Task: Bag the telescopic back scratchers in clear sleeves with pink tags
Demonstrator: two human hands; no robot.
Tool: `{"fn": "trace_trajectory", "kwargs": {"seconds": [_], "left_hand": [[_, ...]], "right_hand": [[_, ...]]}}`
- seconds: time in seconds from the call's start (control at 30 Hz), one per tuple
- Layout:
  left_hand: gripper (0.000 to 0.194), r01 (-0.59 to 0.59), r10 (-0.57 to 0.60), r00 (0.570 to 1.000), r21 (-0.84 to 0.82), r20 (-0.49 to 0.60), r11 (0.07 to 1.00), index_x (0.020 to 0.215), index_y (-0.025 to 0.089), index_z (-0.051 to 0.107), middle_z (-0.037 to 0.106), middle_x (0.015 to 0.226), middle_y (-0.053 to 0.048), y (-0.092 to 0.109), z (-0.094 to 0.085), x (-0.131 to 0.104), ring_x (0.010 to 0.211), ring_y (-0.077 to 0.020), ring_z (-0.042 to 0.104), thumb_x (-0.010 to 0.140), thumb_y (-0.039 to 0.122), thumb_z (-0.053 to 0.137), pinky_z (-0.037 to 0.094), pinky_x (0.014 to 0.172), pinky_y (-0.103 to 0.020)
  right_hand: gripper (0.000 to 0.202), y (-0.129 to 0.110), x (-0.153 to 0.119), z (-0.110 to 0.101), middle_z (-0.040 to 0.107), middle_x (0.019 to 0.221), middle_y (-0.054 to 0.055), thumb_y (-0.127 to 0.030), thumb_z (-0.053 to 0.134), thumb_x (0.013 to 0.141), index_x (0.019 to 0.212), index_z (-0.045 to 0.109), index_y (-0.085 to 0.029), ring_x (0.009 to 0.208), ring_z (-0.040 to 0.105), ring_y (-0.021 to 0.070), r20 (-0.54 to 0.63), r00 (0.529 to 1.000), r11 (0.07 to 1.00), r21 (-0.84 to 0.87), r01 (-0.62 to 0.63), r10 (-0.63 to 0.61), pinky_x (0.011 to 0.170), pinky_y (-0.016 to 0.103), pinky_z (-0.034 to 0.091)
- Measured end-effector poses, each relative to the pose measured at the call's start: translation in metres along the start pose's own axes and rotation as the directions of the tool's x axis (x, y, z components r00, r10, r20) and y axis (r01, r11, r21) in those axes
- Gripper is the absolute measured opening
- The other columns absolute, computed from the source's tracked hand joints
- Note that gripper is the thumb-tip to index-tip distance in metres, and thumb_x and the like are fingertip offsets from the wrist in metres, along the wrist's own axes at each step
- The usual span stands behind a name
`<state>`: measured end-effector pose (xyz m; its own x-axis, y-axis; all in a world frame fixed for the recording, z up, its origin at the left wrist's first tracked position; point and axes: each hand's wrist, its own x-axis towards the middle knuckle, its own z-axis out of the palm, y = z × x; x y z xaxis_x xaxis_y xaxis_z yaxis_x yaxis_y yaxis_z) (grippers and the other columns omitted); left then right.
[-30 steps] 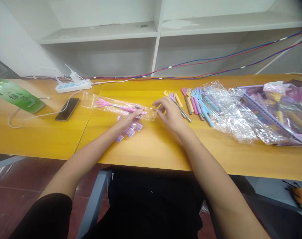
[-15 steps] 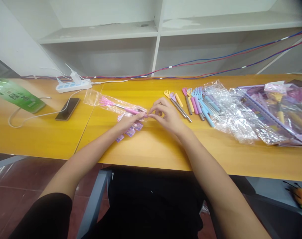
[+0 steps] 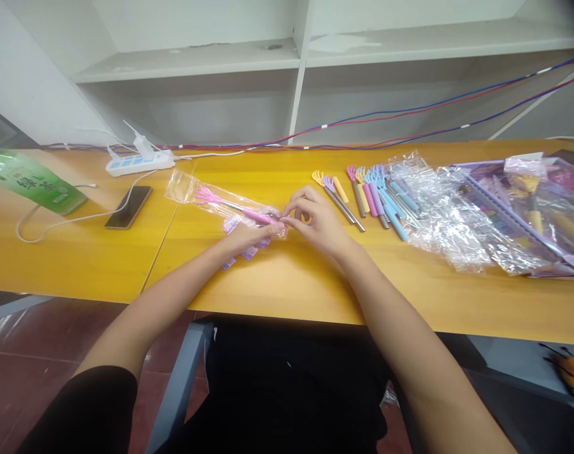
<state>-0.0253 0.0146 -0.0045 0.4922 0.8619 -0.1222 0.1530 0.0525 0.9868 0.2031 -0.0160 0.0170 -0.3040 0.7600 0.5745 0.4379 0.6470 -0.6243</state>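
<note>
A pink hand-shaped scratcher [image 3: 258, 216] lies inside a clear plastic bag [image 3: 180, 186], its claw end toward the left. My left hand [image 3: 249, 235] is closed on the bag near the handle end. My right hand [image 3: 312, 217] pinches at the right end of the same bag, thumb and forefinger together. Beneath and beside my left hand are several small purple printed cards [image 3: 249, 252], partly covered. To the right of my right hand, several loose scratchers [image 3: 376, 195] in yellow, purple, pink and blue lie on the table.
Clear empty bags [image 3: 457, 221] are heaped right of the scratchers, beside a purple box [image 3: 508, 214] of bagged ones. At the left are a phone [image 3: 128, 207], a green bottle [image 3: 36, 183] and a power strip [image 3: 140, 162]. Cables run along the table's back edge.
The bag with the pink scratcher has shifted slightly right. My left hand has moved a little right with it, while my right hand stays nearly in place.
</note>
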Motion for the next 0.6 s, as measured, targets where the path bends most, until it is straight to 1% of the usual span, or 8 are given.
{"fn": "trace_trajectory", "kwargs": {"seconds": [0.07,0.13,0.33,0.43,0.53,0.6], "left_hand": [[0.039,-0.033,0.032,0.999,0.058,0.017,0.998,0.1,0.024,0.079,0.074,0.086,-0.005,0.0046,0.0006,-0.0037,0.086,-0.0214,0.069,0.078,0.053,0.09,0.053,0.071,-0.032],[0.035,-0.056,0.054,0.998,0.092,0.028,0.994,0.1,0.025,0.079,0.073,0.087,-0.005,0.0066,0.0006,-0.0056,0.088,-0.0216,0.069,0.077,0.049,0.09,0.053,0.072,-0.032],[0.029,-0.038,0.034,0.999,0.124,0.029,0.992,0.095,0.025,0.077,0.07,0.078,-0.005,0.0036,-0.0021,-0.0044,0.082,-0.0212,0.068,0.079,0.047,0.089,0.05,0.067,-0.031],[0.031,-0.092,0.083,0.995,0.15,0.061,0.984,0.1,0.027,0.076,0.074,0.088,-0.004,0.0058,-0.0013,-0.002,0.085,-0.0206,0.069,0.08,0.047,0.088,0.051,0.069,-0.031],[0.032,-0.155,0.134,0.983,0.182,0.123,0.971,0.106,0.028,0.074,0.076,0.101,-0.005,0.0082,0.0002,-0.0001,0.092,-0.0209,0.07,0.083,0.048,0.084,0.052,0.074,-0.03],[0.031,-0.173,0.146,0.978,0.186,0.147,0.967,0.107,0.028,0.075,0.077,0.105,-0.006,0.0079,0.0007,0.0002,0.096,-0.0215,0.071,0.086,0.05,0.082,0.053,0.075,-0.03]], "right_hand": [[0.007,0.0002,0.0,0.0006,0.057,0.105,0.005,-0.03,0.072,0.102,0.1,0.073,-0.024,0.077,0.055,0.0162,0.0,1.0,1.0,-0.001,0.01,-0.01,0.083,0.038,0.054],[0.006,0.0,0.0001,0.001,0.057,0.105,0.004,-0.029,0.072,0.102,0.099,0.073,-0.024,0.077,0.055,0.0158,-0.002,1.0,1.0,0.001,0.015,-0.015,0.082,0.037,0.053],[0.007,-0.0009,0.0,0.002,0.06,0.105,0.004,-0.03,0.072,0.102,0.1,0.072,-0.024,0.077,0.056,0.0157,0.009,1.0,1.0,0.01,0.005,-0.005,0.079,0.036,0.052],[0.01,0.0,-0.0002,0.0039,0.065,0.102,0.004,-0.033,0.074,0.101,0.102,0.068,-0.024,0.076,0.058,0.0161,0.018,0.999,0.999,0.015,-0.03,0.03,0.076,0.035,0.051],[0.023,0.0016,-0.0003,0.0061,0.07,0.097,0.002,-0.036,0.081,0.095,0.109,0.066,-0.024,0.074,0.06,0.0169,0.023,0.996,0.995,0.044,-0.084,0.083,0.072,0.034,0.05],[0.028,0.0021,-0.0001,0.0069,0.071,0.094,0.002,-0.038,0.084,0.093,0.112,0.067,-0.025,0.074,0.061,0.0178,0.029,0.993,0.992,0.058,-0.112,0.11,0.07,0.034,0.05]]}}
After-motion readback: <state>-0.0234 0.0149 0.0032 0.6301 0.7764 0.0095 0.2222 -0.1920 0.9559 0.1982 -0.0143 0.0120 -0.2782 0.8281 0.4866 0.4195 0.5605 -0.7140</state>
